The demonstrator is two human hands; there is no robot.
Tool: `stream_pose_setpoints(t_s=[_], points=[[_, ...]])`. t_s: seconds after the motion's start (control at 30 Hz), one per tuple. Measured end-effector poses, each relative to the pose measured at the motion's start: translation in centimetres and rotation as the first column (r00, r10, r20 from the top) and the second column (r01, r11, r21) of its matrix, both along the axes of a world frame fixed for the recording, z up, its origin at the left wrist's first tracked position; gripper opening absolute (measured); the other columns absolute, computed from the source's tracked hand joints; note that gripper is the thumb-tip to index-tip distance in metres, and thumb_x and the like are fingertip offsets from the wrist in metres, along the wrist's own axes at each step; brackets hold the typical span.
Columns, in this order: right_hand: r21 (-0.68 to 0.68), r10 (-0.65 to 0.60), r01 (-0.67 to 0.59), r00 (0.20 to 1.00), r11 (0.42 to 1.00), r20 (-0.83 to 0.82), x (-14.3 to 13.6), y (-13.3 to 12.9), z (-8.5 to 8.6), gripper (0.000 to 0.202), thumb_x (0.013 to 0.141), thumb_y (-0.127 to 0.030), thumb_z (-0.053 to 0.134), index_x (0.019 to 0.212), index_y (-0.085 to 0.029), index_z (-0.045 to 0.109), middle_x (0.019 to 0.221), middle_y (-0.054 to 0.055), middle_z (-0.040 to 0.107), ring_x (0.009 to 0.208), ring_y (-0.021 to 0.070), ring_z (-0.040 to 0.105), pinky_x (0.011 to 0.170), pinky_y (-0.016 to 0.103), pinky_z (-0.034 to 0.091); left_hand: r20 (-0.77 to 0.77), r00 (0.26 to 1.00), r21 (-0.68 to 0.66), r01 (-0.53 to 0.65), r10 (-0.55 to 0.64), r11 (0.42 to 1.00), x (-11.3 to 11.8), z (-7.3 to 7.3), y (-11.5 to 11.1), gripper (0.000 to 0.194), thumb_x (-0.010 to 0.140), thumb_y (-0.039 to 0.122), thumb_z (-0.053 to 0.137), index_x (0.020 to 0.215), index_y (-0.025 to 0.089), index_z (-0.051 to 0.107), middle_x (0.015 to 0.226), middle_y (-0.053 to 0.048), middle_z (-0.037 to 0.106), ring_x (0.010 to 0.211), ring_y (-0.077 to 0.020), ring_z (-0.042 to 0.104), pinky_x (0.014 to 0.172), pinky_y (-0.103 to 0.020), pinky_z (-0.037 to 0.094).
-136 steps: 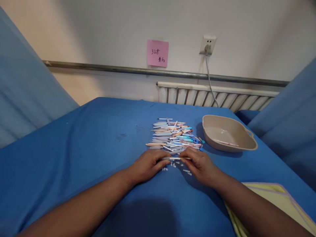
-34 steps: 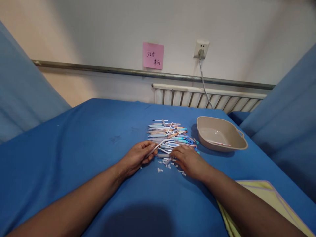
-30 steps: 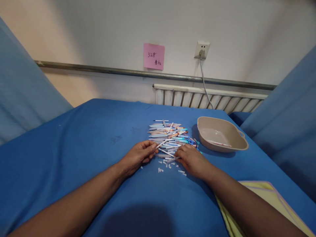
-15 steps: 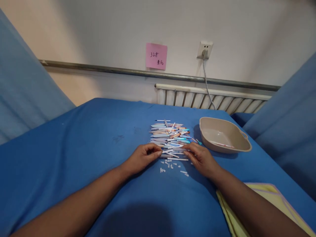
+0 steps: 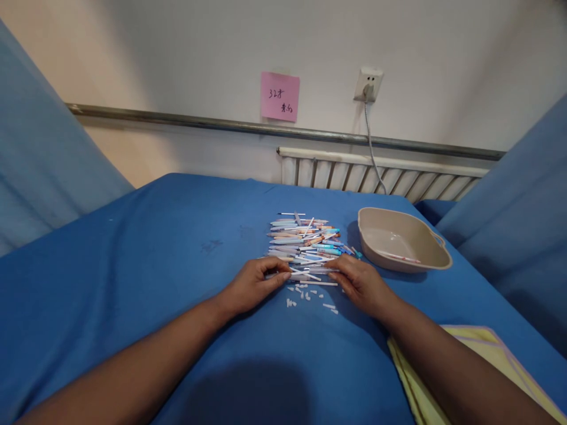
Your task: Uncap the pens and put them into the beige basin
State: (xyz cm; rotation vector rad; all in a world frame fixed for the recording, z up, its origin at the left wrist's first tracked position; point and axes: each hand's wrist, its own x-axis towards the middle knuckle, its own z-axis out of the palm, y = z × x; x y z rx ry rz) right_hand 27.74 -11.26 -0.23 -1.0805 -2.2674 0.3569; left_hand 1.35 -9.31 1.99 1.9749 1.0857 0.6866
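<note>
We judge the slim white plastic stick to be very light, fairly stiff and a little slippery, with a wall thin enough to crack if bent. It lies at the near edge of the heap of white, grey, orange and blue pens and pen parts on the blue cloth, and our left hand pinches it at its left end. A hold nearer the middle should steady it better. Our right hand has its thumb and forefinger nearly together at the end of a pale translucent barrel; whether it grips that, we cannot tell.

Counting, we see two hands, one beige plastic basin holding one pink-and-white pen, one folded yellow towel, one pink paper note and one white wall socket. We make out roughly a dozen small white chips (some overlap, so that is no firm figure). The heaped pens overlap too much for us to count.
</note>
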Motion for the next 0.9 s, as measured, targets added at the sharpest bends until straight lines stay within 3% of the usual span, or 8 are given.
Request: stream_pose_setpoints(t_s=[0.43, 0.9], points=[[-0.008, 0.045, -0.045, 0.996, 0.999, 0.072, 0.1, -0.1, 0.0, 0.021, 0.093, -0.022, 0.046, 0.110, -0.021, 0.057, 0.102, 0.008, 0.063, 0.096, 0.0186, 0.059, 0.083, 0.032, 0.047, -0.028, 0.998, 0.106, 0.060, -0.058, 0.993, 0.0, 0.0, -0.2, 0.016, 0.084, 0.028, 0.055, 0.085, 0.019, 0.067, 0.087, -0.003, 0.066, 0.083, -0.0177, 0.059, 0.078, -0.026, 0.043], [-0.022, 0.064, -0.063, 0.997, 0.998, 0.043, -0.6, -0.8, 0.4, 0.020, 0.093, -0.023, 0.045, 0.108, -0.021, 0.058, 0.099, 0.007, 0.066, 0.094, 0.0183, 0.060, 0.082, 0.032, 0.048, -0.010, 1.000, 0.073, 0.021, -0.021, 0.997, 0.5, -0.2, -0.6, 0.015, 0.081, 0.031, 0.060, 0.089, 0.020, 0.068, 0.086, -0.002, 0.067, 0.081, -0.0175, 0.059, 0.076, -0.026, 0.043]])
